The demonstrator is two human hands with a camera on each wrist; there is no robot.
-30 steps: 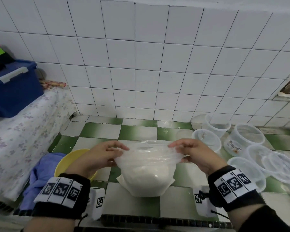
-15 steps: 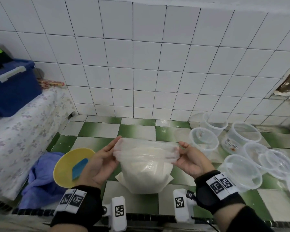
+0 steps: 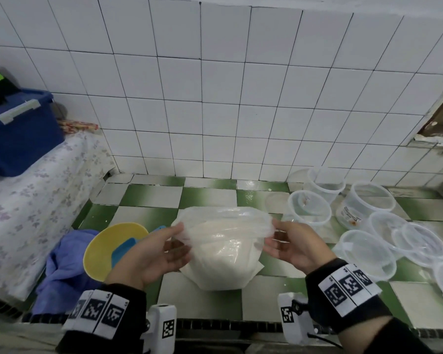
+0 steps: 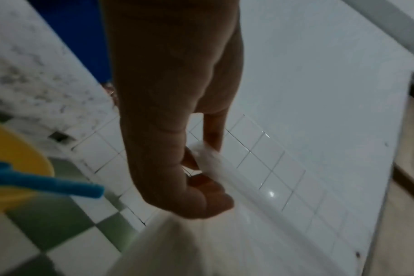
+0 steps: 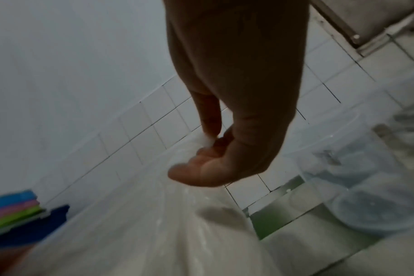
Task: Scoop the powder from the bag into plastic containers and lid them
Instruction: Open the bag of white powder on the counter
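On counter, bag (image 3: 223,254) (pinched), scoop (image 3: 123,250) half-hidden

Both hands turned palm-up: the left hand (image 3: 152,254) and right hand (image 3: 296,247) rolled the rim of the bag (image 3: 221,247) outward at centre frame, uncovering the blue scoop (image 3: 124,250).

Counter (image 3: 149,215) green-white checks; bowl (image 3: 105,249) yellow; scoop (image 3: 122,252) blue; powder (image 3: 225,261) white; cloth (image 3: 62,272) lilac

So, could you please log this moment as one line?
left hand: pinches clear plastic powder bag rim | right hand: pinches opposite rim | clear round plastic containers: unfilled
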